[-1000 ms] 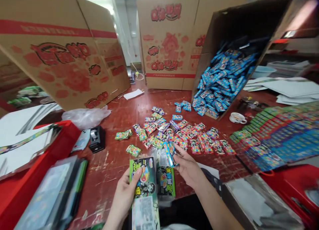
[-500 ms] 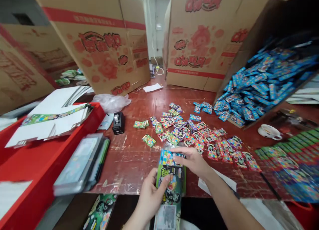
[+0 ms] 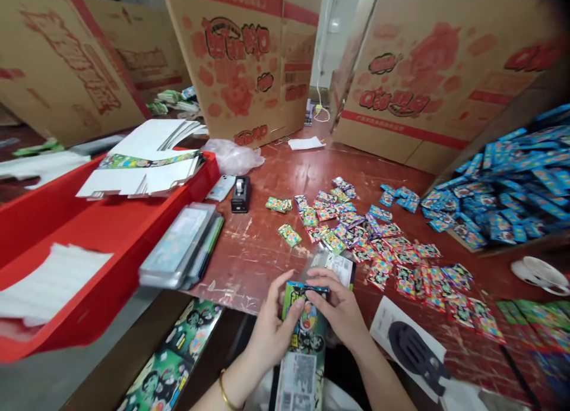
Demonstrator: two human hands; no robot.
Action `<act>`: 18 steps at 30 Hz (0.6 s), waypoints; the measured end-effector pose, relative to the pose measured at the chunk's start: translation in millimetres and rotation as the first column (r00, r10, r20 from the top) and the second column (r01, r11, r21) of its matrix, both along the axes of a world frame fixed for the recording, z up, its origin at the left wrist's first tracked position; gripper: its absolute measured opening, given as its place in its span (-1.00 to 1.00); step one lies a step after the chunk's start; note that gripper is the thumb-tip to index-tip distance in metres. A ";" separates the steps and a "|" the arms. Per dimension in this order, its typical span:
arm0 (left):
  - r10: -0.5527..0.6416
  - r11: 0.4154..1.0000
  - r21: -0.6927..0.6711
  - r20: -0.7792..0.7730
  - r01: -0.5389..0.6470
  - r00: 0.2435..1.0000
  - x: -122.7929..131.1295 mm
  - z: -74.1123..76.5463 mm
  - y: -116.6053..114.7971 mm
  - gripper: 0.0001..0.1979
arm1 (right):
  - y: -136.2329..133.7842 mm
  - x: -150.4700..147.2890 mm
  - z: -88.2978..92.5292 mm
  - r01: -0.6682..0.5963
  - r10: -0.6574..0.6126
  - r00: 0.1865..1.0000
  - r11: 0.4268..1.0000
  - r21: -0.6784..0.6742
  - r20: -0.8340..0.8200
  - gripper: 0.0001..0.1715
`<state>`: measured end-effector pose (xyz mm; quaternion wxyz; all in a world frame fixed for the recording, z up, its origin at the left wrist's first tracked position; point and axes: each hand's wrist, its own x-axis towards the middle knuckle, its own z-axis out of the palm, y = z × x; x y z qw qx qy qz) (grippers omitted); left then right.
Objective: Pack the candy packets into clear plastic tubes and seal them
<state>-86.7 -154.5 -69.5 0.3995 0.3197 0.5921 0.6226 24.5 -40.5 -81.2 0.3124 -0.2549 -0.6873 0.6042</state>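
Note:
A long green-and-black printed package (image 3: 307, 340) stands upright in front of me at the table's near edge. Along its left side my left hand (image 3: 271, 325) is closed, thumb on the printed front. My right hand (image 3: 341, 307) grips the top right corner, thumb pressed on the upper edge and fingers curled behind. A thin blue strip shows at the package's top opening; what lies inside is hidden. Behind the fingers, clear plastic and a second flat printed package (image 3: 341, 268) rest on the table. Beyond spreads a pile of small candy-like sachets (image 3: 351, 227) in green, purple and red.
At left are a red tray (image 3: 133, 227) with white card sheets, a stack of plastic-sleeved packages (image 3: 178, 242) and a black tape dispenser (image 3: 240, 194). Blue sachets (image 3: 512, 191) spill from a carton at right, near a white cup (image 3: 538, 274). Tall cartons (image 3: 249, 66) stand behind.
My view has swung right and the scene has shifted. The blue sachet under my right fingers has gone down into the package, leaving only a blue edge. My right hand now grips the package top.

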 end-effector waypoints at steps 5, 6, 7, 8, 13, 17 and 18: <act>0.022 0.999 -0.023 -0.041 -0.023 0.999 -5.6 -9.1 -6.1 -0.78 | -13.9 1.7 -8.7 0.186 -0.186 0.983 0.982 -0.015 0.005 -0.69; 0.028 0.999 -0.030 -0.045 -0.029 0.999 -6.7 -10.9 -6.6 -0.79 | -17.6 2.3 -11.4 0.249 -0.250 0.968 0.967 -0.060 -0.013 -0.60; 0.030 0.999 -0.041 -0.053 -0.032 0.998 -7.8 -12.7 -6.8 -0.80 | -21.6 2.6 -14.1 0.285 -0.289 0.957 0.953 -0.108 -0.024 -0.54; 0.034 0.998 -0.053 -0.071 -0.037 0.997 -9.0 -14.3 -6.7 -0.80 | -25.7 2.1 -16.3 0.291 -0.298 0.954 0.946 -0.143 -0.028 -0.55; 0.108 0.993 0.081 -0.245 -0.091 0.964 -12.2 -20.1 -0.3 -0.91 | -38.0 -9.9 -16.8 0.203 -0.204 0.972 0.979 -0.020 -0.120 -0.92; 0.226 0.959 0.208 -0.156 -0.192 0.962 -8.7 -19.6 2.4 -0.79 | -39.7 -16.1 -9.0 0.278 -0.273 0.944 0.961 0.000 -0.185 -0.93; 0.225 0.962 0.185 -0.129 -0.200 0.966 -8.3 -18.3 1.8 -0.74 | -39.3 -16.1 -6.3 0.299 -0.299 0.939 0.954 -0.026 -0.173 -0.90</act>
